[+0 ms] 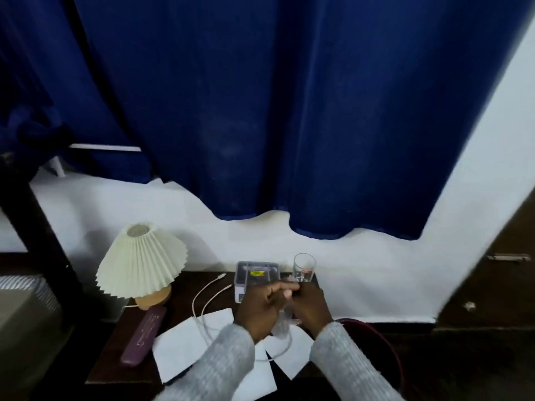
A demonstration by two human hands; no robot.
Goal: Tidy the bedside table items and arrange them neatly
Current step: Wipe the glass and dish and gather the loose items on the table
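**Both hands meet over the bedside table**

A pleated lamp stands rear-left on the bedside table, with a purple case lying before it. White papers and a white cable lie mid-table. The left hand and right hand curl their fingers round a clear object, too blurred to name. Just behind them stand a grey box and a glass.

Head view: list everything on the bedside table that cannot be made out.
All in the head view:
- Clear item pinched by the left hand, against the right hand: blurred, covered by both; right fingers hidden.
- Yellow label on the grey box: too small to read.
- Purple case lettering: blurred.
- White cable, near end: under the left sleeve.
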